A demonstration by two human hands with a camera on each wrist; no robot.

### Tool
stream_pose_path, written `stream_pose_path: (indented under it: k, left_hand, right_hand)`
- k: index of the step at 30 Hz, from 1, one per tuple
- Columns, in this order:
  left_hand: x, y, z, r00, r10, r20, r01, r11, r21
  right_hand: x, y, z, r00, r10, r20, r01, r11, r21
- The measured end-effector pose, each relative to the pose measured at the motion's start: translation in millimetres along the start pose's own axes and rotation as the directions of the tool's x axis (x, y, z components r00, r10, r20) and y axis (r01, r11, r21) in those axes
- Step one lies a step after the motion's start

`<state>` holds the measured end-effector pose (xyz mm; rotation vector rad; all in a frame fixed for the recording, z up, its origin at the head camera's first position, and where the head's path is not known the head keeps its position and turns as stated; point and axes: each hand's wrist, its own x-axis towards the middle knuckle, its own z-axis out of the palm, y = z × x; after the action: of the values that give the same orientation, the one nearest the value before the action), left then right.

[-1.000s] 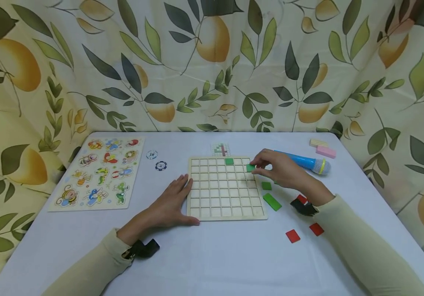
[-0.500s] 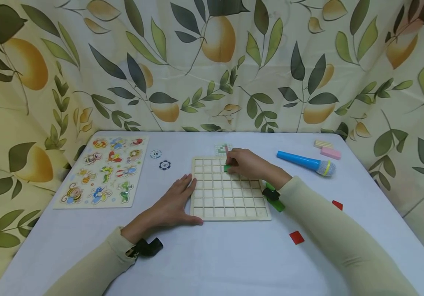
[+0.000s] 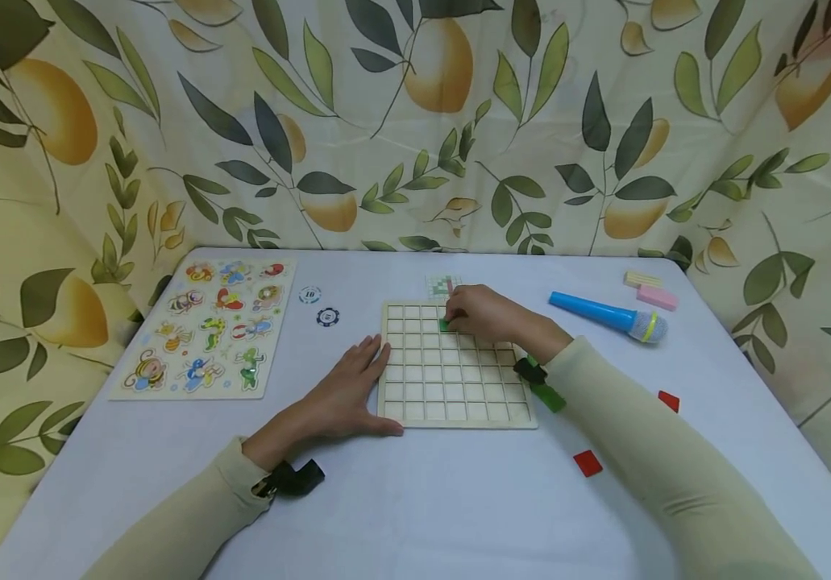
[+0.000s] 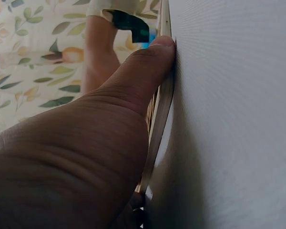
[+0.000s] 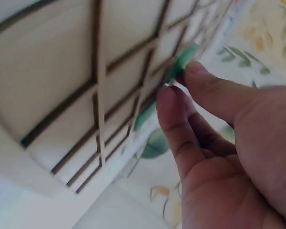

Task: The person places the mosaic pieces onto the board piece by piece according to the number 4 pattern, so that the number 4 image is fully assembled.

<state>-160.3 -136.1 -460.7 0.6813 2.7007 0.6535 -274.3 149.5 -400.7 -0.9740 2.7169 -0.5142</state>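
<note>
A pale wooden grid board lies flat in the middle of the table. My left hand rests against its left edge, fingers extended, the thumb along the front corner; the left wrist view shows that thumb against the board's side. Over the board's upper rows, my right hand pinches a small green square tile between thumb and fingertips. Another green tile sits in the grid in the right wrist view. A green rectangular piece shows partly under the right wrist.
Red tiles lie right of the board. A small pattern card is behind it. To the left are a picture board and two round chips. A blue toy microphone and a pink block lie at the back right.
My right hand has carried the green tile leftward from the board's right edge to its upper middle, staying there over the last half second. The left hand keeps its place on the board.
</note>
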Motion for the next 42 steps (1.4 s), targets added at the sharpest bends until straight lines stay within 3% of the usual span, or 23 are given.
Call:
stream_pose_path:
  k: [3,6,11,15,19,21,23,28,33,39,42]
  left_hand:
    - [2.0,2.1,1.3,1.0,0.009,0.002,-0.009,1.0,0.003]
    - [1.6,3.2,1.7,1.0,0.013,0.001,-0.013,1.0,0.001]
    - [-0.7,2.2,0.9,1.0,0.009,-0.013,-0.009,1.0,-0.014]
    - [-2.6,0.2,1.0,1.0,0.0,-0.016,0.0,1.0,-0.006]
    - [-3.7,-0.4,3.7,1.0,-0.003,-0.015,0.003,1.0,-0.019]
    - [-3.9,0.7,5.1,1.0,-0.003,-0.013,0.002,1.0,-0.03]
    - [-3.7,2.0,5.6,1.0,0.001,-0.014,-0.002,1.0,-0.03]
    - [-2.7,3.3,1.6,1.0,0.009,-0.025,-0.009,1.0,0.001]
    - [-2.5,3.8,-0.3,0.999,0.015,-0.032,-0.015,1.0,-0.004]
    - [-2.2,3.6,1.3,1.0,0.017,-0.021,-0.017,1.0,-0.008]
    - [-2.1,3.4,2.1,1.0,0.009,-0.023,-0.009,1.0,-0.009]
  right_hand:
    - [-18.9,1.4,-8.3,0.999,0.029,-0.04,-0.029,1.0,0.004]
    - [-49.3,2.3,-17.6,0.985,0.09,-0.145,-0.078,0.994,0.082]
    - [-107.0,6.7,-22.2,0.924,0.211,-0.318,-0.13,0.957,0.258]
    - [-135.8,17.1,-8.7,0.867,0.35,-0.354,-0.211,0.903,0.375]
    - [-147.2,34.7,7.2,0.809,0.488,-0.329,-0.278,0.81,0.517]
    - [-149.9,44.0,13.2,0.794,0.522,-0.313,-0.3,0.784,0.544]
    - [-151.5,52.0,19.2,0.798,0.519,-0.308,-0.328,0.802,0.499]
    - [-149.3,59.9,29.6,0.834,0.464,-0.299,-0.358,0.867,0.347]
    - [-147.4,57.5,28.0,0.868,0.434,-0.241,-0.359,0.884,0.301]
    - [-153.1,56.1,25.8,0.919,0.356,-0.167,-0.302,0.911,0.28]
    - [-154.0,55.8,25.3,0.932,0.335,-0.137,-0.293,0.921,0.258]
